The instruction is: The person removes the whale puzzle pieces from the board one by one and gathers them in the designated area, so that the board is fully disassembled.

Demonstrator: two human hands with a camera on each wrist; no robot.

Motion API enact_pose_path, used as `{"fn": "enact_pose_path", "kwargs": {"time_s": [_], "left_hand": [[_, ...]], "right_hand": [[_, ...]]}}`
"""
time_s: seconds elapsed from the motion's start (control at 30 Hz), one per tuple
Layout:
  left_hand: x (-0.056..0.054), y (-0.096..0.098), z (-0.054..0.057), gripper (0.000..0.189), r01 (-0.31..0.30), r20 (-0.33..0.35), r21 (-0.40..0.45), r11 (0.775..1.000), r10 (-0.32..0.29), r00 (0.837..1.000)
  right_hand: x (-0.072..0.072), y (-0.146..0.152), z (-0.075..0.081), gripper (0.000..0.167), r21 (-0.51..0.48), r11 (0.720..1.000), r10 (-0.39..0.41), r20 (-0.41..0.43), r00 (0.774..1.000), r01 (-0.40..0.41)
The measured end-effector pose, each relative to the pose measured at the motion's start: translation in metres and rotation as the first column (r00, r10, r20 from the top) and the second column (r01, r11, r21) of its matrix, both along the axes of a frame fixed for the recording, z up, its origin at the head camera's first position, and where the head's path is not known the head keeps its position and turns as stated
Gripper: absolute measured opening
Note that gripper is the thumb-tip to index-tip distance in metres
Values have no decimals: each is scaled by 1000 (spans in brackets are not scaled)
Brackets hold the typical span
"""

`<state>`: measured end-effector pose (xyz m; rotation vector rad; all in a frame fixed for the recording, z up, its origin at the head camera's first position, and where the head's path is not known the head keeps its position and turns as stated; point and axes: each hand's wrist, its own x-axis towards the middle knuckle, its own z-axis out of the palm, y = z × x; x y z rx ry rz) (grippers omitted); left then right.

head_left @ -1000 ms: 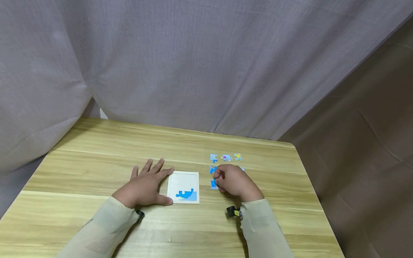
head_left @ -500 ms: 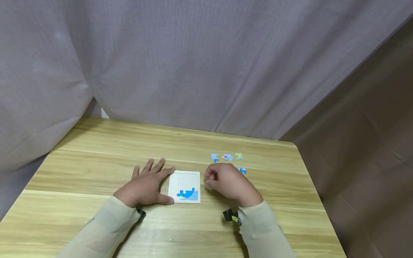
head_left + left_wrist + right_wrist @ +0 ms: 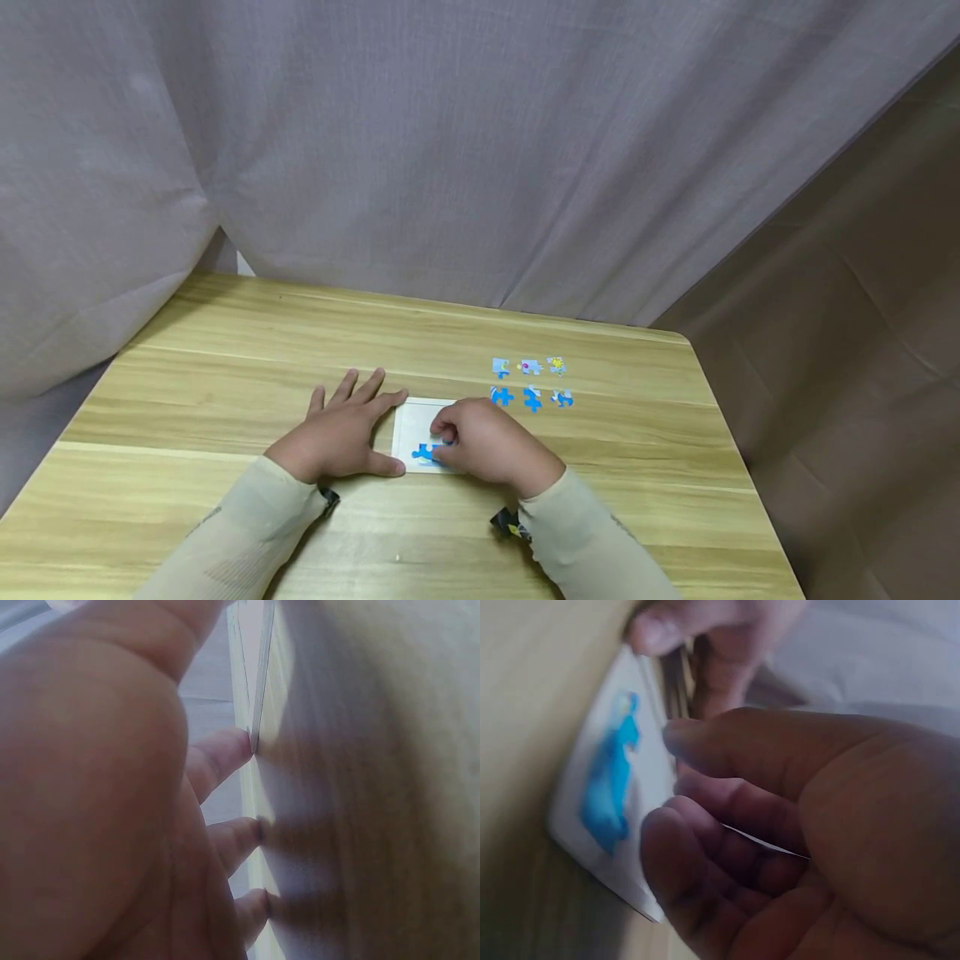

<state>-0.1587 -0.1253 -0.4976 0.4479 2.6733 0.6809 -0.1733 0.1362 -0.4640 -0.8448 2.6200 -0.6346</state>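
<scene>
My left hand (image 3: 341, 433) lies spread on the table, its thumb and index finger touching the left side of a square white puzzle tray (image 3: 410, 417). Joined blue puzzle pieces (image 3: 423, 452) lie along the tray's near edge; the right wrist view shows these blue pieces (image 3: 607, 780) blurred. Over the tray's right half is my right hand (image 3: 495, 442), fingers curled toward the thumb. It pinches a puzzle piece picked up from the table, now hidden by the fingers. In the left wrist view, the fingertips (image 3: 236, 742) meet the tray's edge.
Several loose puzzle pieces (image 3: 532, 399) lie in two rows to the right of the tray, with a yellow-marked piece (image 3: 556, 364) at the far right. A wooden table (image 3: 300, 333) carries everything, and a grey curtain (image 3: 465, 150) hangs behind it.
My right hand has taken a blue puzzle piece from nearest the front of the loose pieces and moved left over the tray. The left hand has stayed in place.
</scene>
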Motion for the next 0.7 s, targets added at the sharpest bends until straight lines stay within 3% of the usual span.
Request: {"fn": "enact_pose_path", "kwargs": {"time_s": [0.27, 0.7], "left_hand": [[1, 0, 0, 113, 2, -10, 6, 1000, -2, 1000], [1, 0, 1, 113, 2, -16, 5, 1000, -2, 1000]], "right_hand": [[6, -12, -8, 21, 130, 991, 46, -67, 997, -37], [9, -23, -6, 17, 253, 967, 54, -108, 993, -25]]}}
